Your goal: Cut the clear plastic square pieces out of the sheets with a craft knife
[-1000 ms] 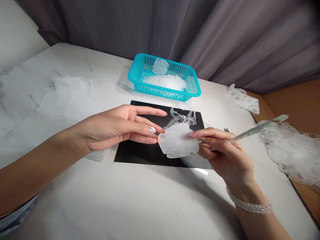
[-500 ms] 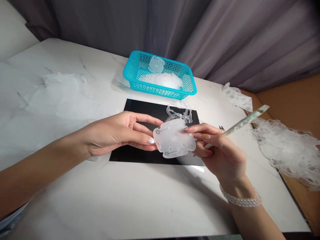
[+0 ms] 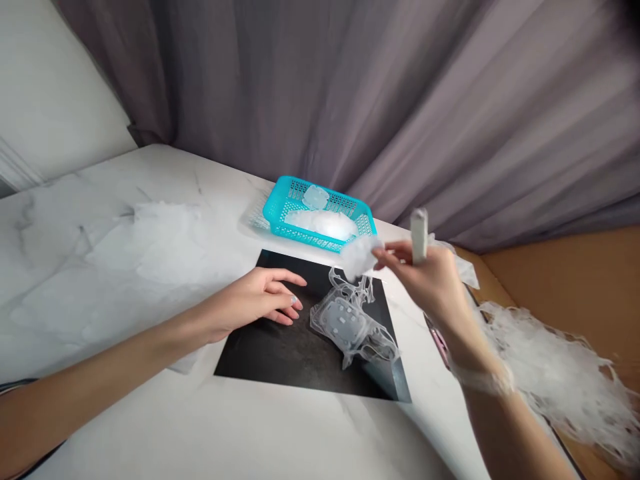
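My right hand (image 3: 427, 273) pinches a frosted, translucent plastic piece (image 3: 357, 257) between thumb and fingertips; the piece is blurred and held up near the basket's front right corner. A slim, pale pen-shaped tool (image 3: 419, 235) is tucked in the same hand, pointing up. Over the left part of a black mat (image 3: 270, 367), my left hand (image 3: 265, 301) holds nothing, its fingers apart. On the mat's right half lies another translucent plastic piece (image 3: 345, 321) with looping clear scrap strips (image 3: 377, 343) around it. The blue basket (image 3: 273, 212) holds several frosted pieces (image 3: 323, 223).
Translucent plastic sheets (image 3: 155, 250) are spread over the left side of the white marbled table (image 3: 280, 433). A heap of stringy clear scraps (image 3: 560, 367) lies at the right beside a brown panel (image 3: 555, 280). A grey curtain (image 3: 260, 87) hangs behind.
My right hand has carried the plastic piece up and forward toward the basket. My left hand has let go of it. The view has tilted upward, and the piece on the mat is uncovered.
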Demonstrator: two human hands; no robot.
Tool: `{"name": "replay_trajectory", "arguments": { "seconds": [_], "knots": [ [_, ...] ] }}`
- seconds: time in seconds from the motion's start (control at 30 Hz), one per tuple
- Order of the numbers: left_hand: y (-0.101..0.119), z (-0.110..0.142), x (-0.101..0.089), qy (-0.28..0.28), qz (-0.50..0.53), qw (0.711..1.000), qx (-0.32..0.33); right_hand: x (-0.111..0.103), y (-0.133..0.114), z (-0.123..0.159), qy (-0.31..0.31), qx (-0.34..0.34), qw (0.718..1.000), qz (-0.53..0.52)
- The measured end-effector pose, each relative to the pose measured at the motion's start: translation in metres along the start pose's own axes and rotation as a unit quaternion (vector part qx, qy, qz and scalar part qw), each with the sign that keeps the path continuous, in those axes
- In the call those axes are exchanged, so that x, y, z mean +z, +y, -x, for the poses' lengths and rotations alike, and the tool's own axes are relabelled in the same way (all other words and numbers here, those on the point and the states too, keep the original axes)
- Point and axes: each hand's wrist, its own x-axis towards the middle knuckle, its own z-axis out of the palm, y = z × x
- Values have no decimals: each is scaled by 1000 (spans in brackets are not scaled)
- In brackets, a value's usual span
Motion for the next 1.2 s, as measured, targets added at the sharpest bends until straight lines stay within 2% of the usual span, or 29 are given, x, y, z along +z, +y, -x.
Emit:
{"name": "replay_trajectory", "arguments": {
  "seconds": [0.07, 0.13, 0.2, 0.27, 0.37, 0.43, 0.5, 0.6, 0.63, 0.73, 0.83, 0.9, 0.97, 1.07, 1.1, 1.13, 1.2],
  "knots": [
    [-7, -2, 4, 22, -106, 993, 51, 14, -5, -43, 2, 13, 1000, -21],
    [-14, -2, 10, 49, -212, 972, 90, 32, -6, -77, -22, 60, 998, -29],
    [-20, -1, 15, 69, -285, 950, 106, 43, 0, -95, -25, 87, 996, -19],
    [-25, 0, 17, 78, -332, 933, 113, 42, 12, -95, -19, 98, 995, -3],
    [-29, 1, 18, 88, -386, 907, 142, 21, 38, -63, -25, 107, 994, 23],
    [-30, 1, 21, 98, -437, 875, 183, 3, 54, -30, -49, 116, 991, 38],
    [-32, 0, 31, 94, -512, 817, 248, -11, 65, 4, -80, 132, 987, 44],
    [-42, 0, 55, 59, -619, 700, 350, -19, 70, 44, -102, 173, 980, 5],
    [-47, 0, 64, 54, -642, 669, 371, -20, 70, 53, -107, 187, 976, -18],
    [-62, -1, 81, 69, -690, 610, 383, -17, 68, 65, -121, 180, 976, -19],
    [-69, -1, 83, 87, -732, 567, 368, -10, 70, 68, -142, 132, 980, 54],
    [-70, 0, 79, 93, -742, 554, 365, -6, 72, 74, -167, 123, 976, 62],
    [-69, 2, 72, 93, -738, 558, 368, -6, 72, 82, -225, 131, 965, 40],
    [-70, 6, 60, 88, -734, 563, 371, -15, 71, 91, -348, 148, 926, -14],
    [-71, 8, 57, 92, -735, 562, 369, -19, 72, 90, -365, 154, 918, -21],
    [-71, 9, 54, 99, -737, 561, 365, -22, 73, 88, -352, 158, 922, -10],
    [-71, 12, 49, 119, -740, 561, 352, -24, 76, 77, -273, 161, 947, 48]
  ]
}}
